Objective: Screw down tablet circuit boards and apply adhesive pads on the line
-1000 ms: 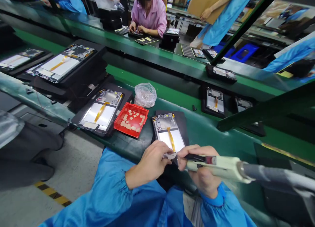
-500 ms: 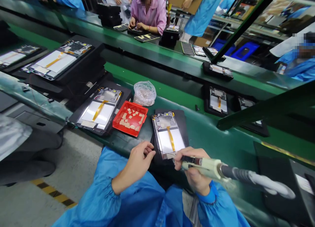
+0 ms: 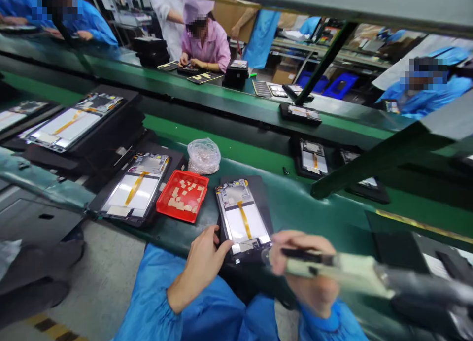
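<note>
At lower centre of the frame: one opened flat device point(image 3: 236, 218), pale panel and amber strip point(image 3: 244, 222) exposed, circuit parts at its upper end; laid on a black pad point(image 3: 263, 198), which rests on the green bench point(image 3: 291, 208).

Item, left hand point(image 3: 199, 259): at the device's lower left edge; thumb and fingers apart, thumb tip at the edge, no grip closed on anything visible.

Item, right hand point(image 3: 314, 289): lower right of centre, fingers clamped around a pale-green tool point(image 3: 354, 272) with a thick grey hose point(image 3: 417, 282) running to the right edge. Tool nose near the device's lower right corner; blurred, contact cannot be told.

Item, red tray point(image 3: 177, 213): left of centre, holding small beige pieces; clear bag point(image 3: 204, 156) just behind it.

Item, second opened device point(image 3: 151, 190): left of the tray, likewise on black backing.

Condition notes, by judgement: the tool nose could skid and score the panel or snag the strip, should the hose drag on the right hand; the device could turn on its pad, the left hand appearing to steady one edge only.
</note>
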Available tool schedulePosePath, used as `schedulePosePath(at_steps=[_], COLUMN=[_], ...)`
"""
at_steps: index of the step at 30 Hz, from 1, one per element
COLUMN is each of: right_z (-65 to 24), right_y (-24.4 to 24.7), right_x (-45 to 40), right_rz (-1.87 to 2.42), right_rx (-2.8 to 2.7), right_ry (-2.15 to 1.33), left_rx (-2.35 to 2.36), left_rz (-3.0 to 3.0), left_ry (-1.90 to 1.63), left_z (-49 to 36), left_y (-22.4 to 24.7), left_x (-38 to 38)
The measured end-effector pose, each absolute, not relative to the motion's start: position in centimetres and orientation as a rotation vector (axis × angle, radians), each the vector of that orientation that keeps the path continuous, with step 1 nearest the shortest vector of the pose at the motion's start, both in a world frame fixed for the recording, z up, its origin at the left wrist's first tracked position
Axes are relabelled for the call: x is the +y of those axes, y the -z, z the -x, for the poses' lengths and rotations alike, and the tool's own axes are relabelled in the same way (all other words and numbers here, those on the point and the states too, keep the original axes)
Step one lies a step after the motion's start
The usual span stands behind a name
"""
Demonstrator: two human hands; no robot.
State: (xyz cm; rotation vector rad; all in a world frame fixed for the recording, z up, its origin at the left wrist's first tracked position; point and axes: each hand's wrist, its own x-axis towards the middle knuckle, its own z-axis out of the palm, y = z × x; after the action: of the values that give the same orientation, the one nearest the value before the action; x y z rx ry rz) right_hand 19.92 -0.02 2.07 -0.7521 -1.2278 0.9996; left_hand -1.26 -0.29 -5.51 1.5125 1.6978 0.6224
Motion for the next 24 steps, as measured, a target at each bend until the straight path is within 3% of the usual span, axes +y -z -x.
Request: schedulePosePath(at_steps=[5, 7, 14, 24], right_z=[-24.8, -25.4, -26.4, -29.7], right_y=[0.3, 1.3, -1.8, -5.4], right_x=[1.7, 1.5, 2.7, 10.2], right_rz=[1.624, 1.792, 1.482, 1.230], right_rx=[-1.157, -1.179, -0.940, -0.873], right_ry=[-1.044, -1.129, -1.230, -0.925], left_rx=[1.701, 1.665, 1.406, 1.490], left_rz=[-1.396, -1.336, -1.077, -1.042], left_ry=[-0.646, -0.652, -1.033, -1.101], left_z=[0.7, 0.2, -3.0, -8.2], left_y=[4.8, 4.5, 3.3, -0.8], left_x=[0.2, 0.1, 3.1, 22.3])
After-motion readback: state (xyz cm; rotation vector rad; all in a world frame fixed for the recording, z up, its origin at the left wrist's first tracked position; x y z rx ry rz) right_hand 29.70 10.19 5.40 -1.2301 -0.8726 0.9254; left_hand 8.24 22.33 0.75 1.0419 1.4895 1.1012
